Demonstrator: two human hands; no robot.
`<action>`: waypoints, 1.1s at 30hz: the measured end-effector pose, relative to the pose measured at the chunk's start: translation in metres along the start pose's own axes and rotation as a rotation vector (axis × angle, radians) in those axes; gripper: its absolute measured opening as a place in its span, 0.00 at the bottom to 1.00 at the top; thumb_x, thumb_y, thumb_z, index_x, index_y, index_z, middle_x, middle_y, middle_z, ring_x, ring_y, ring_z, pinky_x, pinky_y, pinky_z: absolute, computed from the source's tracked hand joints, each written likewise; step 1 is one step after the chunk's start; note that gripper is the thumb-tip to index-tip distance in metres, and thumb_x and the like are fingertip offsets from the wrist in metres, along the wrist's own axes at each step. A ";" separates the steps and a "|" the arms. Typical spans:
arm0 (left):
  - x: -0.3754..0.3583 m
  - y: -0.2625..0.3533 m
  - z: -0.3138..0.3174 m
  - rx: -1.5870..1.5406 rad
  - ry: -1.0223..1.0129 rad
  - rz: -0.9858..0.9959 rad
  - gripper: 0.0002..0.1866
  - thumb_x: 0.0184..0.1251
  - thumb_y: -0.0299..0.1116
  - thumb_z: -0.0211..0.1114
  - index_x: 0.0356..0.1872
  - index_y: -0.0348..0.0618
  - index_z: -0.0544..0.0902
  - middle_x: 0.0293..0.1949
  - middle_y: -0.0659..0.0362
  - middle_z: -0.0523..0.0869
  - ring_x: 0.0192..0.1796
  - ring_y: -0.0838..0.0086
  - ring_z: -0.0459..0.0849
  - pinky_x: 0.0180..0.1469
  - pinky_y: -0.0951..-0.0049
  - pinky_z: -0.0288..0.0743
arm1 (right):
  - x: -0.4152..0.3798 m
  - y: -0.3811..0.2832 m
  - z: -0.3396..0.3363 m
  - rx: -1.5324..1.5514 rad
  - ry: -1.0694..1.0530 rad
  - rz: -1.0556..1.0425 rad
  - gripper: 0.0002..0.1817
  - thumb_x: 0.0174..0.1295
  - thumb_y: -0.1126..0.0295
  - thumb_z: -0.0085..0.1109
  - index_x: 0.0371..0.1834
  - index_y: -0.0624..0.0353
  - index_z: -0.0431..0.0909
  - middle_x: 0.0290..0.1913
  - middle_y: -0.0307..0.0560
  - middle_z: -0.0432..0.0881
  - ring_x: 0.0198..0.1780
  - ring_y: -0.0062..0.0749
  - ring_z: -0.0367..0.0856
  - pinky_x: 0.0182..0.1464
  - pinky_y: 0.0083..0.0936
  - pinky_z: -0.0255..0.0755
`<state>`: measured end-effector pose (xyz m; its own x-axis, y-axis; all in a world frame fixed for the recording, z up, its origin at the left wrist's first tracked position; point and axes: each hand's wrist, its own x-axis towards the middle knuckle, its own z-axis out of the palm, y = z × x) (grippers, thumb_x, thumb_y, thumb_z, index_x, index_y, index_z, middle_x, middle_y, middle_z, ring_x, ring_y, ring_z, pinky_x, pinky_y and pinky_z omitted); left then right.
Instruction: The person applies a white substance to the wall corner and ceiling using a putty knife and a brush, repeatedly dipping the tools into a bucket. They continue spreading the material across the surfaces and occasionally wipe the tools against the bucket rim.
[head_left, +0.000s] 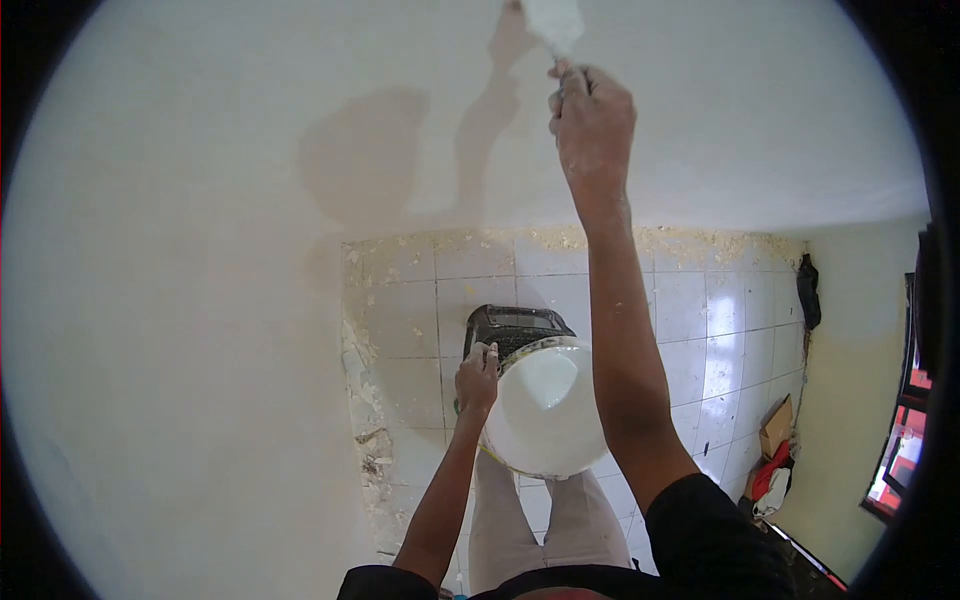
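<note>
Raised against the pale wall [200, 200], my right hand [597, 125] is closed around the handle of a putty knife [556, 25]. The knife's broad blade looks white and lies at the top edge of the view. Lower down, my left hand [478, 377] grips the rim of a large white bucket [545, 440] at its left side. White paste [549, 378] shows inside the bucket, smeared on its inner wall. Dried splashes mark the rim. My right forearm passes by the bucket's right edge.
A black crate-like object [520, 318] is on the tiled floor [400, 320], partly behind the bucket. Flaked debris [372, 455] lines the wall's foot. At right are a dark bag-like item [808, 292], a cardboard box [776, 428], red cloth [768, 468] and a window [898, 450].
</note>
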<state>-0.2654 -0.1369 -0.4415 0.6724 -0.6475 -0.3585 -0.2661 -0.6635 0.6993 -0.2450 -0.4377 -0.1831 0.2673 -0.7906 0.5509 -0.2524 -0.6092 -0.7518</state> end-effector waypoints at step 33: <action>0.007 -0.005 0.002 -0.171 -0.032 0.028 0.17 0.71 0.44 0.50 0.32 0.42 0.75 0.25 0.48 0.82 0.32 0.49 0.81 0.34 0.53 0.70 | -0.049 0.104 0.078 -0.140 0.079 0.149 0.11 0.71 0.66 0.43 0.38 0.63 0.71 0.22 0.63 0.75 0.27 0.60 0.76 0.30 0.49 0.66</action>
<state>-0.2610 -0.1384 -0.4491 0.6436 -0.6783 -0.3545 -0.1615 -0.5731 0.8034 -0.2117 -0.4573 -0.3169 0.1448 -0.8715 0.4685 -0.4118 -0.4836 -0.7724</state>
